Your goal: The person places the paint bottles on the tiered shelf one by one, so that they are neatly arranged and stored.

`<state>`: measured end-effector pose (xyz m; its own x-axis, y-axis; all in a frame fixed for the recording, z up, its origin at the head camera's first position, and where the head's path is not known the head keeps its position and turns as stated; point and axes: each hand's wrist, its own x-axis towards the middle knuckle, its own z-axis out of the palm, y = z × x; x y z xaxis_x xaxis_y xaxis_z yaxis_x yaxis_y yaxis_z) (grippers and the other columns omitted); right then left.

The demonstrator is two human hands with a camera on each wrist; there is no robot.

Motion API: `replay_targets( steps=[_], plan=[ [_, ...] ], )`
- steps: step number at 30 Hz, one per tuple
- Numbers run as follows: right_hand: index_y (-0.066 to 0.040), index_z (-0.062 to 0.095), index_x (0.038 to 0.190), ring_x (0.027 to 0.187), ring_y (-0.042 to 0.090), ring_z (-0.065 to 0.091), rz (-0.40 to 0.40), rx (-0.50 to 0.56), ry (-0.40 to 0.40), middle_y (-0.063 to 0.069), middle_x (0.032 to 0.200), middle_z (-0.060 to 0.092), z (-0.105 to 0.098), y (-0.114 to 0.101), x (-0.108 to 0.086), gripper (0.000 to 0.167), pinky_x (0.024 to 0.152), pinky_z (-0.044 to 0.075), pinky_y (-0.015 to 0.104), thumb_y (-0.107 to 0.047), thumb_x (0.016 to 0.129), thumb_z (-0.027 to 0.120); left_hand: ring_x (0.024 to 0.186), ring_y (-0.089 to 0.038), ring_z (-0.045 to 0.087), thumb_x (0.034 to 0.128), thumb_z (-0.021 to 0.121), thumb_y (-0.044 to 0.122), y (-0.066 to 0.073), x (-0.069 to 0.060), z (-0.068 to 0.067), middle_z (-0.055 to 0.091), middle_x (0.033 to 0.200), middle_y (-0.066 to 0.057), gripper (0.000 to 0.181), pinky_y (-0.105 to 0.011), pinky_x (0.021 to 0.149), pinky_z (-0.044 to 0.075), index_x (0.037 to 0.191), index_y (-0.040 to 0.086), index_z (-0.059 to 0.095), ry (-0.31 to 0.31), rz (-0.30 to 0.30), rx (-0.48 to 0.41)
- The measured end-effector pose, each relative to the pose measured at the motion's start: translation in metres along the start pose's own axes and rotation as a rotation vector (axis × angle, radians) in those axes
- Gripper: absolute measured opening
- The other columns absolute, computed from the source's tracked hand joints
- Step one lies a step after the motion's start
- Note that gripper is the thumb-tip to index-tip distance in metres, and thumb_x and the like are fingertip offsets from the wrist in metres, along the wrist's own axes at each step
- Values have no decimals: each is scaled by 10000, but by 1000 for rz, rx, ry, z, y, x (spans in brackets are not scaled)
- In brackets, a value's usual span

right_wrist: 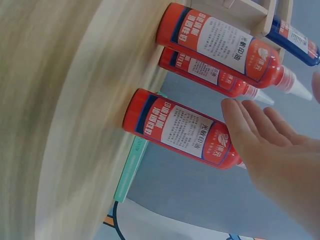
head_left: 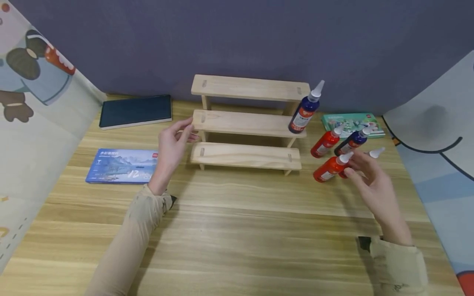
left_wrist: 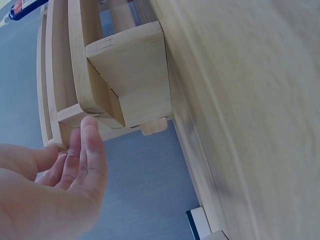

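Observation:
A three-tier wooden stand [head_left: 246, 123] is at the back middle. My left hand [head_left: 173, 144] pinches the left end of its middle tier between thumb and fingers; the left wrist view shows the fingertips against the wood [left_wrist: 102, 120]. On the right, my right hand [head_left: 374, 185] hovers at a red bottle [right_wrist: 180, 130] with its fingers extended near the top, gripping nothing. That bottle is mostly behind the hand in the head view. Beside it stand a front red bottle [head_left: 328, 169], a rear red bottle [head_left: 325, 144] and a dark blue bottle [head_left: 349, 143], with pointed nozzles.
Another dark blue bottle [head_left: 304, 113] stands at the right end of the middle tier. A green box [head_left: 375, 129] lies behind the bottles. A blue box [head_left: 122, 166] and a dark-covered book-like item [head_left: 135, 112] lie at the left. Dark panel [head_left: 237, 37] behind.

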<state>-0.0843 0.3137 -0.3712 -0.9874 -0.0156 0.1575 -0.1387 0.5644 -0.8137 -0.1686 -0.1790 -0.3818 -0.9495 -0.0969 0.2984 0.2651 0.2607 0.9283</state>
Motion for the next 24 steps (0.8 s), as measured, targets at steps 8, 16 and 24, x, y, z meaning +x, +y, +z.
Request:
replay_targets(
  steps=[8, 16, 24],
  plan=[
    [42, 355, 1621, 1269, 78, 524, 37, -49, -98, 339, 1555, 463, 2, 2, 0, 631, 900, 451, -21, -146, 1098, 653, 764, -99, 729, 1104, 591, 26, 0, 0, 0, 723, 1080, -324, 303, -261, 773, 679, 1374, -95, 658, -4, -7, -7],
    [94, 321, 1609, 1305, 530, 496, 43, -74, -144, 382, 1552, 440, 8, 7, 2, 646, 883, 425, -36, -100, 1090, 653, 764, -74, 722, 1104, 588, 20, 0, 0, 0, 709, 1093, -344, 304, -261, 783, 678, 1374, -105, 652, -5, -1, -14],
    [103, 351, 1584, 1258, 245, 557, 41, -66, -141, 388, 1523, 468, 12, 14, 3, 603, 907, 436, -24, -83, 1090, 644, 771, -88, 728, 1106, 591, 35, -1, 0, -1, 716, 1092, -328, 307, -329, 802, 685, 1377, -95, 657, -6, -4, 0]
  ],
)
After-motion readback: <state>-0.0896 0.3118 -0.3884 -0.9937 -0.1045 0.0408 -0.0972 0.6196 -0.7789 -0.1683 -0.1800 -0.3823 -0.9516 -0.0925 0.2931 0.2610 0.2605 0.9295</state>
